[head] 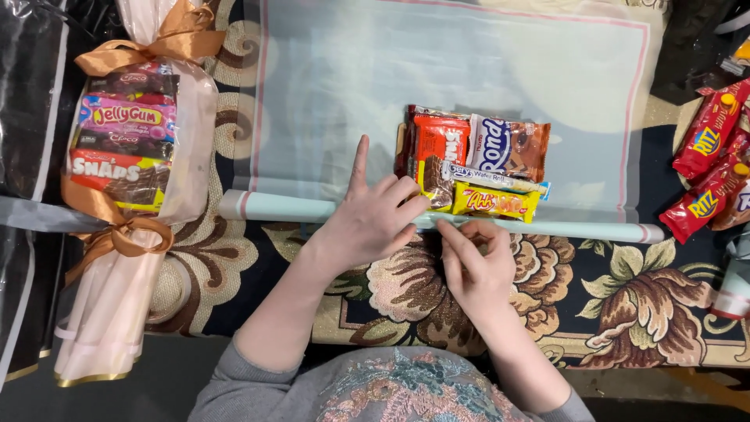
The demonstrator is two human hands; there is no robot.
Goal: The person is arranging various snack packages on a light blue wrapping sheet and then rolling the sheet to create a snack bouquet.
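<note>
A sheet of pale blue translucent wrapping paper (437, 62) with a pink border lies spread over a floral cloth. Its near edge is rolled into a long tube (281, 208). A pile of snack packets (473, 160) in red, brown and yellow sits on the sheet just above the roll. My left hand (373, 215) rests flat on the roll beside the packets, index finger pointing up. My right hand (475, 262) sits just below the roll, fingers curled and pinching at its edge; what it holds is too small to tell.
A finished bundle of snacks (129, 148) wrapped in pink paper with orange-brown ribbons lies at the left. Red snack tubes and packets (711, 164) are heaped at the right edge. Dark plastic sheeting (27, 117) covers the far left.
</note>
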